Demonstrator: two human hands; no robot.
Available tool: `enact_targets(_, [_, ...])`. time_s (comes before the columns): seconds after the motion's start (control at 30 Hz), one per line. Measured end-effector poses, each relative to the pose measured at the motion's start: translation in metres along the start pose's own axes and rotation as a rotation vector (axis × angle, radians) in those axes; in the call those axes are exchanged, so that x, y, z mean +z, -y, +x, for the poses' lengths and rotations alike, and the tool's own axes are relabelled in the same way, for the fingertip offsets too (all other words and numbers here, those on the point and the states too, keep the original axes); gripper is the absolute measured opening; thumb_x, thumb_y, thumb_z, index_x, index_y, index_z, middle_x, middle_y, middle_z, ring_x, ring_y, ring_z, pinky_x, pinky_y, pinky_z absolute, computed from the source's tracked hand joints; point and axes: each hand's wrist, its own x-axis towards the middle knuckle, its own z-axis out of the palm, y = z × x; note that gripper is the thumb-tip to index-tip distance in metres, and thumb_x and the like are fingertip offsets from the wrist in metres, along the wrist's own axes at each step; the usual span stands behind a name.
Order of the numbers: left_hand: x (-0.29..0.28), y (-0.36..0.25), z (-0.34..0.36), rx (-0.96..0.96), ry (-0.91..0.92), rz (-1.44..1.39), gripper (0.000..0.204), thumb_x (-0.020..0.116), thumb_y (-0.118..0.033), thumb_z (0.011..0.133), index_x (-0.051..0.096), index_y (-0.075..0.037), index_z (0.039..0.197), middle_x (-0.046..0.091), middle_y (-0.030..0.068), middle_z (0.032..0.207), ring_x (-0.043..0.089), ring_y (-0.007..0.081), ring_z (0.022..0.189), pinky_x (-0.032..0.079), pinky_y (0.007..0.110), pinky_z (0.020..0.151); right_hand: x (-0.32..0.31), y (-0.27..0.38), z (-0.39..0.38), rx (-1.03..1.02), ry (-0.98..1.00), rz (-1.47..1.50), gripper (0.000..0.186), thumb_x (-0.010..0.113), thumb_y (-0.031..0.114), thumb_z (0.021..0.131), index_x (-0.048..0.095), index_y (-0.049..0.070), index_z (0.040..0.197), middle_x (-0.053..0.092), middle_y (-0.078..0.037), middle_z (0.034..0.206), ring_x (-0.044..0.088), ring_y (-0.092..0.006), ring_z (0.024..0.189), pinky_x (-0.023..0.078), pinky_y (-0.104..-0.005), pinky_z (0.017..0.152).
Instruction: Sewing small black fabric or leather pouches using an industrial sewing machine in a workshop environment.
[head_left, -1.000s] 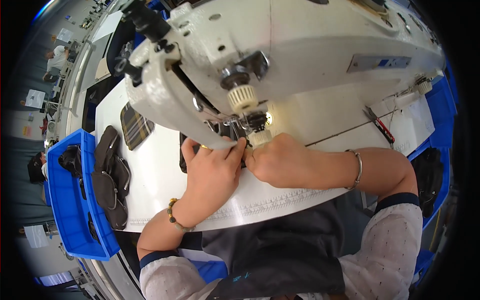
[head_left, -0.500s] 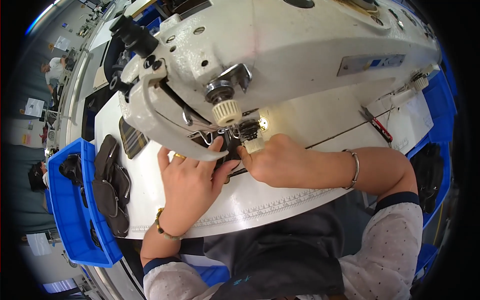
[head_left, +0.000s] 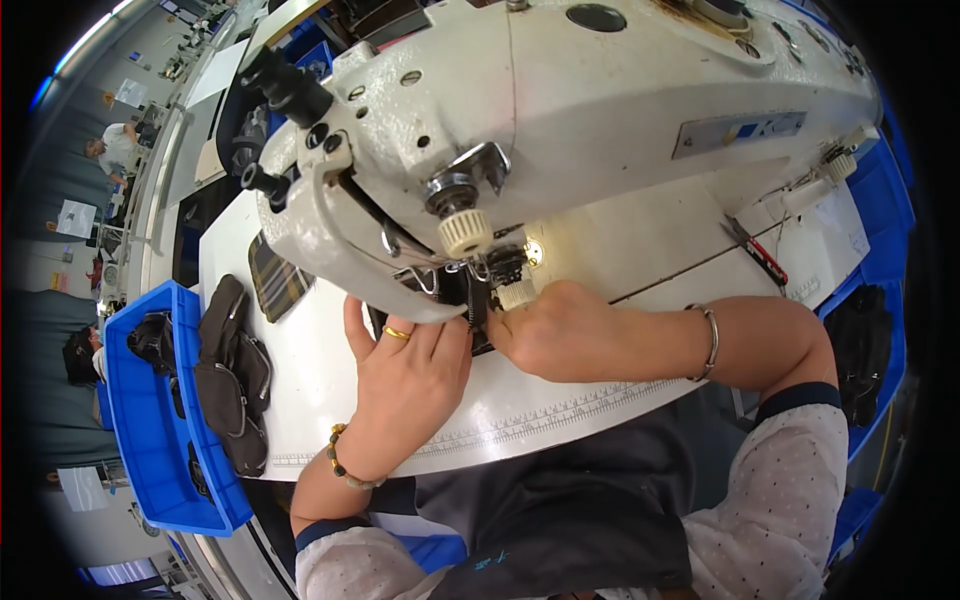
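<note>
On your far left there's a blue bin [head_left: 163, 435] with dark items in it, then a dark grey zippered pouch [head_left: 233, 385] lying on the white table [head_left: 320, 420], probably parked there so it's within reach. Plaid fabric piece [head_left: 279, 278] sits just beyond, clear of your wrist.

Your left hand [head_left: 415, 365] looks open, palm down, fingers stretched forward over the dark zippered piece [head_left: 480, 305], which sits by the presser foot of the sewing machine [head_left: 600, 130]. My guess is you're keeping it flat. Tips are partly hidden behind the curved white lever [head_left: 385, 285], though.

Your right hand [head_left: 555, 330] is curled at that piece's right side, forearm coming in nearly sideways, elbow out. Can't tell if you're pinching or just steadying it.

Red-handled snips [head_left: 758, 253] lie farther right, likely kept out of the way but handy.
</note>
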Motion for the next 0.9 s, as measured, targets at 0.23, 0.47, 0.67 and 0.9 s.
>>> enact_targets(0.23, [0.0, -0.002, -0.001, -0.007, -0.023, 0.019, 0.023, 0.072, -0.012, 0.072, 0.065, -0.012, 0.094, 0.06, -0.0061, 0.083, 0.058, 0.0142, 0.095, 0.01, 0.065, 0.106, 0.0, 0.011, -0.006, -0.075, 0.021, -0.047, 0.027, 0.059, 0.01, 0.075, 0.067, -0.006, 0.095, 0.055, -0.003, 0.055, 0.054, -0.0136, 0.042, 0.039, -0.0285, 0.035])
enact_targets(0.47, [-0.001, -0.002, -0.003, 0.033, -0.026, 0.034, 0.032, 0.074, -0.013, 0.068, 0.068, -0.016, 0.099, 0.059, -0.0071, 0.08, 0.057, 0.0132, 0.096, 0.012, 0.067, 0.104, -0.004, 0.014, -0.005, -0.038, 0.012, 0.017, 0.012, 0.058, 0.008, 0.077, 0.06, -0.001, 0.07, 0.056, -0.008, 0.055, 0.058, -0.0192, 0.045, 0.044, -0.0325, 0.038])
enact_targets(0.67, [0.001, -0.002, -0.004, 0.029, 0.012, -0.096, 0.037, 0.073, -0.009, 0.067, 0.066, -0.016, 0.104, 0.059, -0.0042, 0.079, 0.057, 0.0157, 0.097, 0.014, 0.064, 0.105, -0.007, 0.014, -0.004, -0.04, 0.017, 0.039, 0.012, 0.059, 0.007, 0.077, 0.06, -0.001, 0.069, 0.057, -0.009, 0.055, 0.059, -0.0205, 0.047, 0.045, -0.0329, 0.039])
enact_targets(0.9, [0.0, 0.002, 0.0, -0.053, -0.048, -0.114, 0.034, 0.074, -0.006, 0.065, 0.069, -0.016, 0.097, 0.059, -0.0037, 0.079, 0.058, 0.0167, 0.092, 0.016, 0.061, 0.104, -0.004, 0.011, -0.005, -0.08, 0.016, -0.018, 0.024, 0.06, 0.008, 0.076, 0.067, -0.005, 0.094, 0.054, -0.004, 0.053, 0.053, -0.0146, 0.041, 0.037, -0.0288, 0.034])
